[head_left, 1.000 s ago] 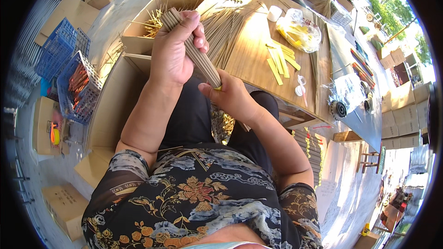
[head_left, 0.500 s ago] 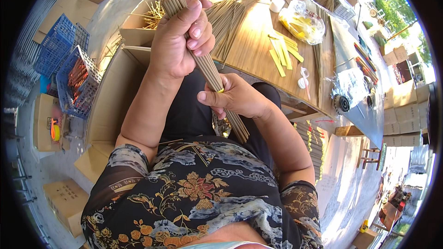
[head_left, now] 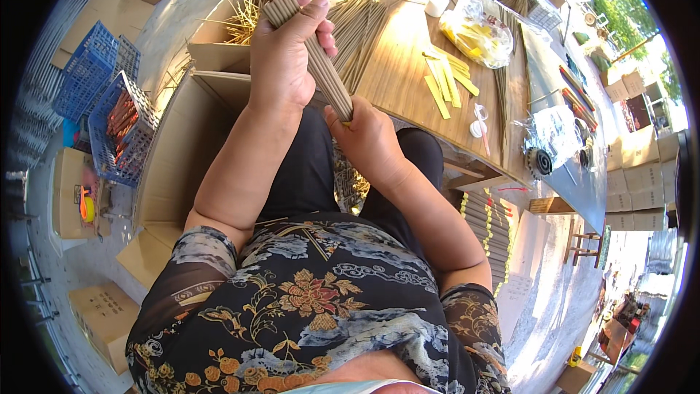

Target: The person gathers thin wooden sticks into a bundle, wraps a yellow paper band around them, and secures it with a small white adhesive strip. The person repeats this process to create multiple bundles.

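Note:
A slanting bundle of brown incense sticks (head_left: 327, 79) is held over my lap, its upper end leaning left. My left hand (head_left: 283, 55) is wrapped round the upper part, with the stick ends poking out above the thumb. At the lower end my right hand (head_left: 370, 142) is closed on the bundle, thumb along its side; that hand covers the bottom ends. Just beyond, many loose sticks (head_left: 355, 29) lie on the wooden table (head_left: 397, 76). Yellow paper strips (head_left: 446, 80) lie on that table, right of my hands.
Left of my legs stands an open cardboard box (head_left: 171, 153); another box (head_left: 211, 56) holds thin straw-coloured sticks. Blue crates (head_left: 109, 128) stand farther left. A plastic bag (head_left: 477, 33) with yellow contents and a white cup (head_left: 437, 4) are on the table. Banded stick bundles (head_left: 487, 230) lie at lower right.
My right hand has moved up and left to the bundle's lower end. The stick ends and yellow band that showed by that hand are now out of sight. My left hand has shifted slightly.

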`<action>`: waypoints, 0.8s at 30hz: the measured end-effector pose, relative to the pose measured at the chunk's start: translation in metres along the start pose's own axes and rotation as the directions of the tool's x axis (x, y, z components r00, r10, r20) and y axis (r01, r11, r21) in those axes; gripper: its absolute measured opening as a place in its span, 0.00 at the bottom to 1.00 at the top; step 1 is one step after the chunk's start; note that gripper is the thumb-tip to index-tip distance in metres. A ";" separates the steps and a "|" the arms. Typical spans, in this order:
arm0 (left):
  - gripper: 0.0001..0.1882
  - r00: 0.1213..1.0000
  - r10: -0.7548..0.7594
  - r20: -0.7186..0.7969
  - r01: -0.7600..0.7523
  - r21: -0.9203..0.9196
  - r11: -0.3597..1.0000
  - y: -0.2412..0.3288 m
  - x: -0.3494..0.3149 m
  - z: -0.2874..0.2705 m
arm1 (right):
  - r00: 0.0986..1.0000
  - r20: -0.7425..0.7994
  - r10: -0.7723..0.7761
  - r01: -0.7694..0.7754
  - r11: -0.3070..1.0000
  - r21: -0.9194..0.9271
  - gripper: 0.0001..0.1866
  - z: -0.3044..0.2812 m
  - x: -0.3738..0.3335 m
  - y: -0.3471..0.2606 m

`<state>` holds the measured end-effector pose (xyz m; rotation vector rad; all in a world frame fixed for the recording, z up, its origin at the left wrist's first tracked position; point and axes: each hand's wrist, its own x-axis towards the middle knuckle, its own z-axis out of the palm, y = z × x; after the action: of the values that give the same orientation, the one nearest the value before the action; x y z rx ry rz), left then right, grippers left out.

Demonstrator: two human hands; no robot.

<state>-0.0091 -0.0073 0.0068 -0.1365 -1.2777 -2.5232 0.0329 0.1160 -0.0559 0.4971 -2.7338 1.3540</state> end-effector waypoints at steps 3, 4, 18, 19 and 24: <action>0.07 1.000 -0.023 0.008 0.023 -0.035 0.999 -0.005 -0.004 -0.001 | 1.000 -0.028 0.001 -0.002 0.999 -0.034 0.15 0.002 -0.001 0.002; 0.08 1.000 -0.019 0.009 0.020 -0.061 0.998 -0.011 -0.007 -0.002 | 0.999 -0.037 -0.009 0.008 0.999 -0.034 0.15 0.003 -0.001 0.003; 0.05 0.995 -0.091 0.030 0.095 -0.180 0.979 -0.005 -0.018 -0.010 | 0.992 0.027 -0.122 0.123 0.990 -0.064 0.14 -0.001 -0.001 0.004; 0.05 0.989 -0.106 0.100 0.124 -0.187 0.975 -0.003 -0.018 -0.013 | 0.991 0.094 -0.094 0.094 0.996 0.006 0.13 -0.005 -0.001 0.001; 0.04 0.921 -0.128 0.368 0.226 -0.238 0.945 0.006 -0.019 -0.014 | 0.889 0.457 0.030 -0.203 0.920 0.335 0.16 -0.021 -0.002 -0.006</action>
<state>0.0112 -0.0173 -0.0012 -0.5799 -1.0839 -2.9259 0.0345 0.1295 -0.0389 0.7580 -2.8815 2.0464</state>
